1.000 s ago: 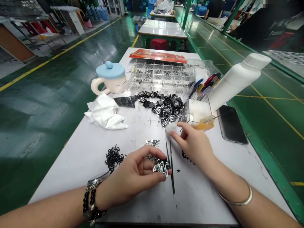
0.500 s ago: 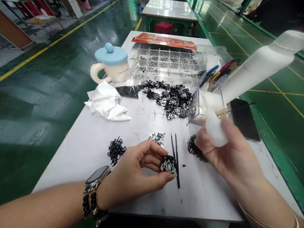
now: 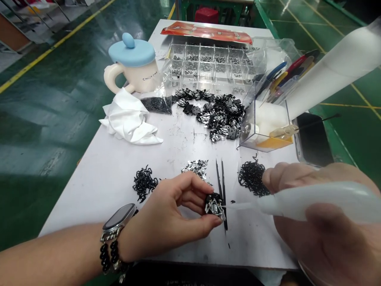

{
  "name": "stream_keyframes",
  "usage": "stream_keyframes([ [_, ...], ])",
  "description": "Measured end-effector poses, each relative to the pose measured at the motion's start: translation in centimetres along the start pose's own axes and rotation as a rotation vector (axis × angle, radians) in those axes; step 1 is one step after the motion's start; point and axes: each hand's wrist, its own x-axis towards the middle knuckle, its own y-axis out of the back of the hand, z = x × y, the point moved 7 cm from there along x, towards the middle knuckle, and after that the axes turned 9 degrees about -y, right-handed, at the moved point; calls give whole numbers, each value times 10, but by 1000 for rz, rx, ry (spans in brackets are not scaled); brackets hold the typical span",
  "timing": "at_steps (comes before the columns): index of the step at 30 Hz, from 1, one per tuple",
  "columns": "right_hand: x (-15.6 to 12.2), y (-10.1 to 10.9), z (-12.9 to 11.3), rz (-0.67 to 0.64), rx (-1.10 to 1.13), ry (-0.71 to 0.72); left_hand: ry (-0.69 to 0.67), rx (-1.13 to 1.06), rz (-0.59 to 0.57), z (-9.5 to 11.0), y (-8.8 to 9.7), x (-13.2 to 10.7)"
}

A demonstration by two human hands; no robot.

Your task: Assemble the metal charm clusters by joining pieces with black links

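My left hand pinches a small cluster of black and silver metal parts between thumb and fingertips. A pair of black tweezers lies on the white tabletop just under that cluster. My right hand grips a white plastic squeeze bottle lying on its side, and its thin nozzle tip nearly reaches the cluster. Black curly wire pieces lie in two piles on either side of my left hand, with a small patch of silver parts between them.
Farther up the table lie a heap of black-and-silver parts, a clear compartment box, a blue-lidded mug, a white cloth and a bag of black parts. A clear acrylic holder and a phone stand right.
My right hand has swung the white bottle from upright to lying sideways, with its nozzle now at the cluster. My left hand still pinches the cluster. The view has tilted slightly lower.
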Motion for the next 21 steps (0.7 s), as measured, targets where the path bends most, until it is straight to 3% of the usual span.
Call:
stream_keyframes([
  [7, -5, 3, -3, 30, -53, 99, -83, 78, -5, 6, 0, 0],
  [10, -3, 3, -6, 47, 8, 105, -187, 166, 11, 13, 1, 0],
  [14, 6, 6, 0, 95, 147, -3, -351, 244, 43, 22, 2, -4],
  [21, 26, 19, 10, 215, 254, 75, -535, 226, 76, 29, 5, -3],
])
